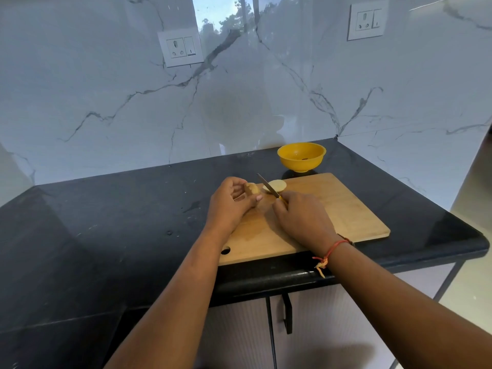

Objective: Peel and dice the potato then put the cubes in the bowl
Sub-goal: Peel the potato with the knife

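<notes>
Two hands meet over a wooden cutting board (346,209) lying on the black tabletop (106,222). The left hand (234,201) has its grip curled round a piece of potato (252,189) near the board's far edge. The right hand (300,217) has its grip clenched on the yellow handle of a knife (267,185), whose blade points away between that piece and a cut potato half (278,185) lying on the board. A yellow bowl (292,163) stands on the tabletop just behind the board.
</notes>
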`<act>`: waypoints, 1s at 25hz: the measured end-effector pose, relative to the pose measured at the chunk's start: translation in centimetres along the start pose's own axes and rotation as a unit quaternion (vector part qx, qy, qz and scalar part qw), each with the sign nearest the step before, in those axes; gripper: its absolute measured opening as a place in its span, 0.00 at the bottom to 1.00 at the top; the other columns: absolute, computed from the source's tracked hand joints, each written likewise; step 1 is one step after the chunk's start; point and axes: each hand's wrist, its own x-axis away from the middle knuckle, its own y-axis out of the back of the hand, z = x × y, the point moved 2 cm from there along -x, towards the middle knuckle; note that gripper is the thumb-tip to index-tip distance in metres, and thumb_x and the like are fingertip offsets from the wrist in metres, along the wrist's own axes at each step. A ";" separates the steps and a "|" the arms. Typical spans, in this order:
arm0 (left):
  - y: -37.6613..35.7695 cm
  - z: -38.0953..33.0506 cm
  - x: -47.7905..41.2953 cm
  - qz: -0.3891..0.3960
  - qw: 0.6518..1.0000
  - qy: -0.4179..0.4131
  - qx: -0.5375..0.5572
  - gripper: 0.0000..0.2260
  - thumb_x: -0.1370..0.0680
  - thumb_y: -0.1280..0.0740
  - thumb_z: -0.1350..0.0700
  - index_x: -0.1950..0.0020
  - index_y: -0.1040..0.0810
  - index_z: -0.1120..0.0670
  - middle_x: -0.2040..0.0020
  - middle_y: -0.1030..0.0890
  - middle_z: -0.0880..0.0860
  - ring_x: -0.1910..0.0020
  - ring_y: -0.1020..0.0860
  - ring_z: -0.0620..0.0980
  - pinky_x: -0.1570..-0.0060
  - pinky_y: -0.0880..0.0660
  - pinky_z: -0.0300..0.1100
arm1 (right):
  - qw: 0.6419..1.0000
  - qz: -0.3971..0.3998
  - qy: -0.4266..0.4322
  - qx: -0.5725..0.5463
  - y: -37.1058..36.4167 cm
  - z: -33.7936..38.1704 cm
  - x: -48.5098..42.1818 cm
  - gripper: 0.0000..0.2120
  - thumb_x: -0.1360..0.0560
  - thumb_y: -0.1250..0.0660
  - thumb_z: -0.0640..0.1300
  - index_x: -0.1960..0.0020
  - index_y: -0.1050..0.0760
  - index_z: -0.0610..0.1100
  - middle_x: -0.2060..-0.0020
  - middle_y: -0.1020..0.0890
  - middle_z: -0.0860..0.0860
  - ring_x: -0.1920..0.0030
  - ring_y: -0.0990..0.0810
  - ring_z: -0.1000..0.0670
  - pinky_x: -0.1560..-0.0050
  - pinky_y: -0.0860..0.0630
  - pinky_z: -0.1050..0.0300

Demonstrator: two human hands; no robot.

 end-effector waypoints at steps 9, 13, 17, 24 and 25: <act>0.0 -0.6 0.2 0.020 0.999 0.014 0.040 0.21 0.27 0.23 0.54 0.35 0.23 0.50 0.38 0.20 0.46 0.40 0.22 0.41 0.53 0.24 0.30 | 0.999 0.025 0.031 0.004 1.0 2.9 0.5 0.16 0.19 0.43 0.52 0.60 0.25 0.45 0.69 0.24 0.51 0.67 0.26 0.52 0.70 0.36 0.58; 0.1 -0.1 -0.1 0.006 0.999 0.028 0.040 0.23 0.29 0.21 0.52 0.36 0.23 0.49 0.38 0.20 0.47 0.40 0.21 0.43 0.46 0.20 0.38 | 1.000 0.009 0.020 -0.005 0.7 3.1 0.7 0.15 0.18 0.43 0.51 0.58 0.25 0.47 0.69 0.23 0.51 0.66 0.23 0.52 0.69 0.31 0.59; 0.2 -0.1 -0.1 0.004 0.999 0.027 0.037 0.24 0.28 0.22 0.52 0.35 0.23 0.50 0.39 0.20 0.46 0.41 0.21 0.42 0.47 0.20 0.36 | 1.000 0.010 0.029 0.006 0.5 3.2 0.8 0.14 0.18 0.43 0.51 0.57 0.25 0.47 0.69 0.23 0.52 0.67 0.24 0.53 0.67 0.27 0.59; 0.2 -0.6 0.1 0.002 1.000 0.023 0.013 0.20 0.26 0.24 0.52 0.35 0.22 0.49 0.46 0.21 0.40 0.47 0.23 0.35 0.55 0.26 0.29 | 0.995 0.003 0.041 0.089 0.0 3.5 0.8 0.17 0.16 0.46 0.50 0.51 0.22 0.45 0.65 0.21 0.51 0.66 0.22 0.54 0.64 0.21 0.58; 0.2 -0.6 0.1 0.000 1.000 0.022 0.013 0.20 0.26 0.24 0.52 0.35 0.22 0.49 0.46 0.20 0.40 0.47 0.23 0.35 0.53 0.25 0.30 | 0.992 0.004 0.057 0.117 0.2 3.8 0.9 0.17 0.16 0.47 0.50 0.51 0.22 0.44 0.64 0.21 0.51 0.65 0.22 0.53 0.63 0.21 0.58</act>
